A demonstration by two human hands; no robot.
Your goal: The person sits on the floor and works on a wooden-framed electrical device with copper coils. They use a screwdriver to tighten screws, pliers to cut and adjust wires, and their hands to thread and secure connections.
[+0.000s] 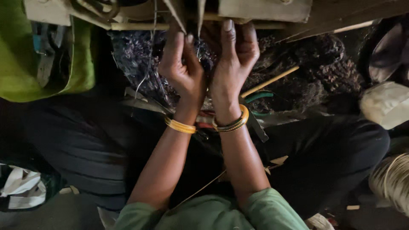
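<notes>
Green cloth (25, 72) far left. Left hand (181, 70) raised, fingers pinching pale strip (177, 17) hanging from top edge. Right hand (233, 59) just beside it, fingers closed on second strip (200, 15). Dark woven mat (306, 72) behind. Thin stick (270, 81) right of wrists. Pale coil (392, 181) far right.

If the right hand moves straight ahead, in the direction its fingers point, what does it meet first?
Probably the pale flat strips at the top, which the right hand already reaches with its fingertips. Behind them lies a thin stick; depth is unclear.

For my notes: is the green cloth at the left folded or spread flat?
Folded. The green cloth curves around dark items inside it, like a pouch.
</notes>
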